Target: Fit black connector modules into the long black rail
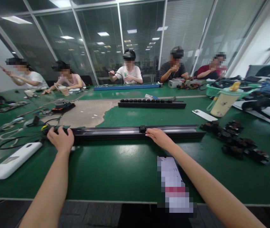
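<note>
A long black rail (111, 131) with a shiny inner strip lies across the table in front of me. My left hand (61, 138) is wrapped over its left end, where a cable with a yellow part comes close. A small black block (142, 129) sits on the rail right of its middle, pinched by the fingertips of my right hand (157, 136). The underside of the block is hidden. Loose black blocks (240, 142) lie in a heap beyond the rail's right end. Farther back, another black rail (152, 104) carries a row of similar blocks.
A phone (176, 183) lies near the front edge beside my right forearm. A white power bank-like object (13, 161) is at the left, another phone (204, 115) and a yellow cup (226, 101) at the right. Several people sit across the green table (116, 174).
</note>
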A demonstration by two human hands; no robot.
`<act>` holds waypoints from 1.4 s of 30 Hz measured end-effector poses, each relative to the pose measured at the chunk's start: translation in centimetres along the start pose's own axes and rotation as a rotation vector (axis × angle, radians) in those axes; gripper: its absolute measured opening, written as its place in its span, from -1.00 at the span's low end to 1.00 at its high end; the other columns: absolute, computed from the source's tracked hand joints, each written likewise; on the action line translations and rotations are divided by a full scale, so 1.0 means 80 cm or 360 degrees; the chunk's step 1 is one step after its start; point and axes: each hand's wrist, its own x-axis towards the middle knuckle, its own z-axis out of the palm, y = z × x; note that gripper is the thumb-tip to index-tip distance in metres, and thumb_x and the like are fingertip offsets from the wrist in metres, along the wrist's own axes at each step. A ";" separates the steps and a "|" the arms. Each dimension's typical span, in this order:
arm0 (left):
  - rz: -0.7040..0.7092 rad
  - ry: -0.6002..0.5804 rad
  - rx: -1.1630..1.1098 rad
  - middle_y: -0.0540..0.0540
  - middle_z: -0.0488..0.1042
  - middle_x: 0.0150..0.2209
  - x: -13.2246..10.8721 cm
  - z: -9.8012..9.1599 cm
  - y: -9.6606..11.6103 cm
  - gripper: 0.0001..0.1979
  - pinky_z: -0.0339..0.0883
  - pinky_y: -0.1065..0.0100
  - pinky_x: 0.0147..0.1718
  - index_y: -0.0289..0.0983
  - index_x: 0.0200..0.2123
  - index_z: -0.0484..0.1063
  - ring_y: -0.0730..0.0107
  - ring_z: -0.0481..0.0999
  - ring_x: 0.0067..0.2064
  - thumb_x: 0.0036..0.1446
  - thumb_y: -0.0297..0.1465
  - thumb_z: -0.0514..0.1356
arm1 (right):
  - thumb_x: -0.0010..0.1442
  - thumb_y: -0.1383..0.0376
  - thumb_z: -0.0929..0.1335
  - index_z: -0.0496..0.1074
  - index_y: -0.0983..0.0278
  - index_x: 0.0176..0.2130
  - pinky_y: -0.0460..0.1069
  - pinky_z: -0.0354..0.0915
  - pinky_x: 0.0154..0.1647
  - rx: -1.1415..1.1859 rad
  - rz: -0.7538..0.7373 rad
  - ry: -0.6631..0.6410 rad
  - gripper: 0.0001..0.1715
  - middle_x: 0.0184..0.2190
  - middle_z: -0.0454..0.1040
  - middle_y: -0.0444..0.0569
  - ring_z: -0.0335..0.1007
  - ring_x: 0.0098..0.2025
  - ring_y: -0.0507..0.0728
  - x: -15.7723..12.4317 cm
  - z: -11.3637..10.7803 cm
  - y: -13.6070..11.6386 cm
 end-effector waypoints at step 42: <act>0.0028 -0.0155 -0.0192 -0.16 0.31 -0.04 0.005 -0.005 0.000 -0.61 0.13 0.20 0.22 -0.34 0.08 0.40 0.25 0.24 0.08 0.25 -0.29 0.10 | 0.39 0.22 0.27 0.40 0.24 -0.28 -0.04 0.19 -0.18 -0.0040 -0.0013 0.0023 -0.78 -0.31 0.48 -0.02 0.38 -0.24 0.11 -0.002 -0.004 0.002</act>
